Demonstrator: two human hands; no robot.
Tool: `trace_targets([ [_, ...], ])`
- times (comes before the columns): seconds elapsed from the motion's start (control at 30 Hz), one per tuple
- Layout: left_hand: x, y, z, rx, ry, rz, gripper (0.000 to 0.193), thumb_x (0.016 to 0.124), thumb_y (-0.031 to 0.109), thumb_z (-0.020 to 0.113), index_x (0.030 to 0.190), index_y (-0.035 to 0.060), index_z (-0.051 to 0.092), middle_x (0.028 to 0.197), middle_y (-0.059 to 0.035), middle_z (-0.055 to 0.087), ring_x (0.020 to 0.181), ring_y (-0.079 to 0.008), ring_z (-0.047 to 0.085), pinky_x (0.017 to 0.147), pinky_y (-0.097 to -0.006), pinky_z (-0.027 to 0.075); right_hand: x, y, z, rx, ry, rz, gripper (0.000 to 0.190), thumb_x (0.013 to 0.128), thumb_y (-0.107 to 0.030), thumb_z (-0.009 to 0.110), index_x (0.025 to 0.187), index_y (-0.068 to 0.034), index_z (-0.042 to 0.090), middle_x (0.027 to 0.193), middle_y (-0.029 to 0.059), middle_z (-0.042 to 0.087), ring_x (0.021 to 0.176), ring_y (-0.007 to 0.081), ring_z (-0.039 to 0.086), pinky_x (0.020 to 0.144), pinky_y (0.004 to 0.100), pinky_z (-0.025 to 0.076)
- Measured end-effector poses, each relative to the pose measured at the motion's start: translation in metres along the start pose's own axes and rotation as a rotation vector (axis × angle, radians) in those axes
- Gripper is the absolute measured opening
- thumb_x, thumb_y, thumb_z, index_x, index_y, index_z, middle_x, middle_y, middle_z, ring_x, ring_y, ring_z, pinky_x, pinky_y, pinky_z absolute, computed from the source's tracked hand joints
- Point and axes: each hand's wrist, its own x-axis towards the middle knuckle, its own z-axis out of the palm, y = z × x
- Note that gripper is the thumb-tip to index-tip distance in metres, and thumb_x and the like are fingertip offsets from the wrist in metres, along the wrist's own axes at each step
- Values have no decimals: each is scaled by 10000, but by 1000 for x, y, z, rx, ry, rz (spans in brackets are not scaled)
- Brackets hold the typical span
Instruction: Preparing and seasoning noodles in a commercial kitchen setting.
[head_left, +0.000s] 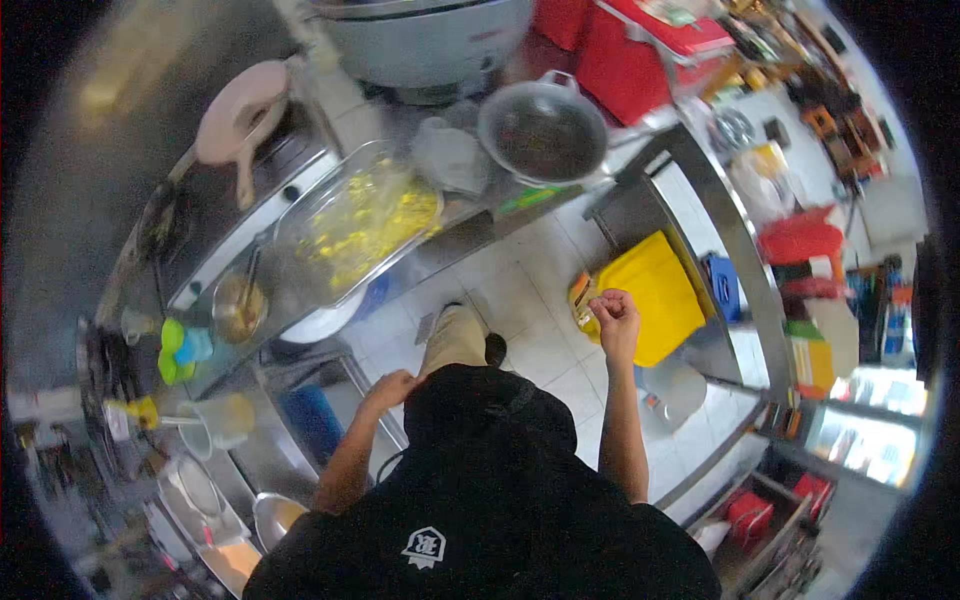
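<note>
My left hand (394, 390) hangs low beside my hip, against the edge of my dark clothing; its fingertips are hard to make out. Held out over the floor, my right hand (619, 315) has its fingers curled in, with nothing visible in them. Below it in view are a yellow lid or panel (656, 289) and a small orange-marked package (581, 296). On the counter ahead lies a clear rectangular tray (283, 225) with yellow food pieces (360, 225). A large metal pot (544, 139) with dark contents stands farther right.
A pinkish round lid or pan (244, 112) rests at the back left, near a metal bowl (238, 307) and green and blue cups (180, 349). A large grey cooker (427, 45) stands at the far side. A whitish bucket (675, 394) is on the tiled floor (525, 300).
</note>
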Motion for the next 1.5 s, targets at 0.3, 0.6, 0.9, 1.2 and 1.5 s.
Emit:
trace_targets([
  [0.3,16,4,-8,-176,-630,284,566,954,203,554,1459,42,353,1381,-91,500,1195,-254,538,1000,-414,490,-51,55,-108,132,507,202,274,844,-58,698,1079,11,575,848,78,678,805,140,643,701,258,489],
  [0.6,103,92,-18,-439,-1006,-9,509,977,343,518,1421,106,441,1337,-87,542,1241,-258,513,961,-557,486,-133,141,-127,157,624,466,277,803,-58,729,1027,6,579,865,86,672,722,140,631,607,268,514],
  [0.9,120,117,-9,-313,-1014,-87,471,976,455,484,1363,188,515,1338,-33,546,1246,-229,490,996,-553,440,-67,206,-150,512,724,460,236,871,-137,675,1019,27,592,798,80,633,587,147,571,496,273,464],
  [1.2,65,120,-36,-377,-923,-16,412,937,238,528,1311,68,500,1181,-45,581,1121,-183,551,945,-418,496,-29,175,-110,278,467,498,420,883,-231,681,1246,-69,545,1085,56,647,963,170,603,735,340,489],
  [1.5,28,107,-79,128,-895,201,509,862,244,660,1228,-80,517,1082,-120,618,994,-197,593,851,-342,539,-231,224,-17,18,-525,458,251,919,-184,583,1086,-13,662,975,69,682,926,216,603,837,376,477],
])
